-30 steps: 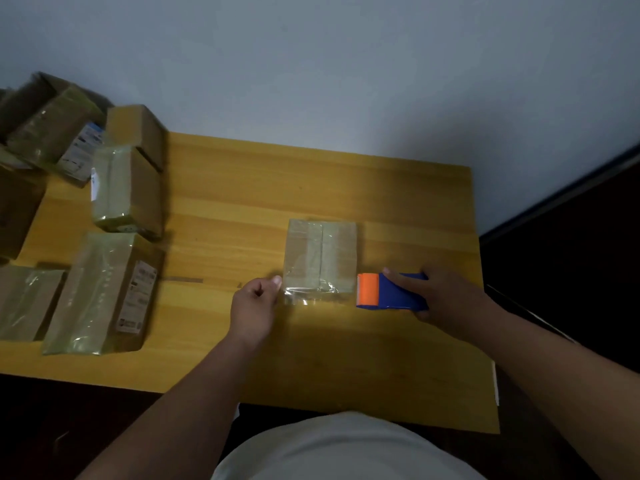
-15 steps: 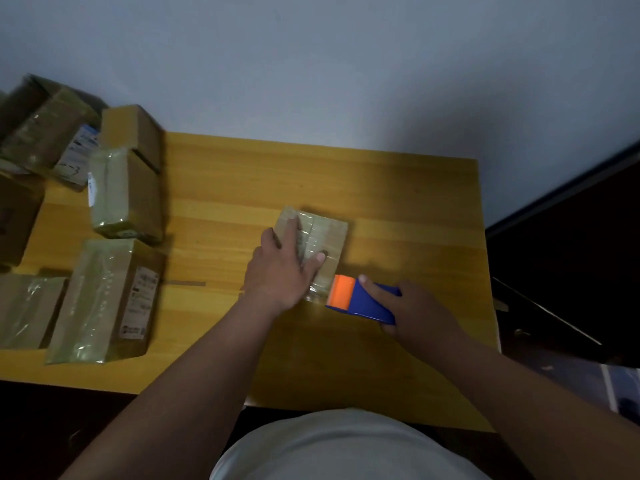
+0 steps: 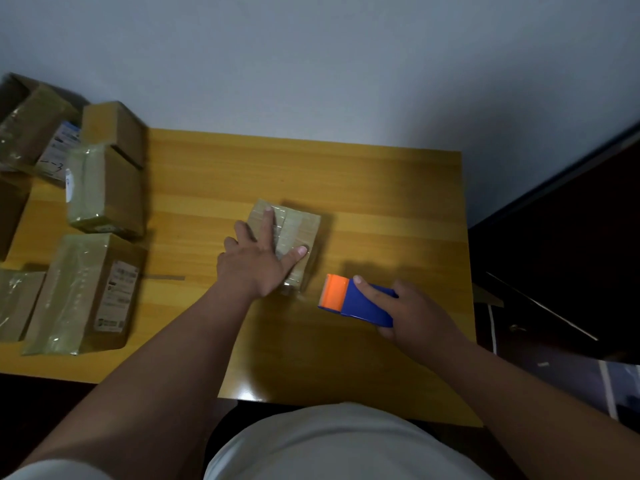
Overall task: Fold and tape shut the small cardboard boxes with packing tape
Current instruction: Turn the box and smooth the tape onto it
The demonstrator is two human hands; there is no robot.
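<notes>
**Palm flat on the taped box, dispenser held off to the side**

Cardboard box (image 3: 294, 233), small and wrapped in glossy clear tape, is lying near the middle of the yellow wooden table (image 3: 381, 202), turned at a slight angle to the table's edges. I am pressing my left hand (image 3: 258, 259) down on its top with the fingers straight and spread; my forefinger is reaching toward the far left corner and my thumb is stretching across toward the near right edge. Nothing is curled or pinched there, only a flat palm bearing down. A loose tail of clear tape is showing at the box's near edge, just past my wrist.

My right hand (image 3: 412, 313) is gripping the blue tape dispenser (image 3: 360, 301) by its body, fingers wrapped round it and the forefinger lying along its top. Its orange front end is pointing toward the box and sitting near the box's near right corner, apart from it. I cannot tell whether the dispenser is resting on the table or hovering just above it.

Along the table's left side, several other taped boxes (image 3: 100, 188) are lying close together. The nearest one, a long box (image 3: 86, 292), is carrying a white printed label on its side. Behind the table a plain pale wall (image 3: 311, 64) is rising.
</notes>
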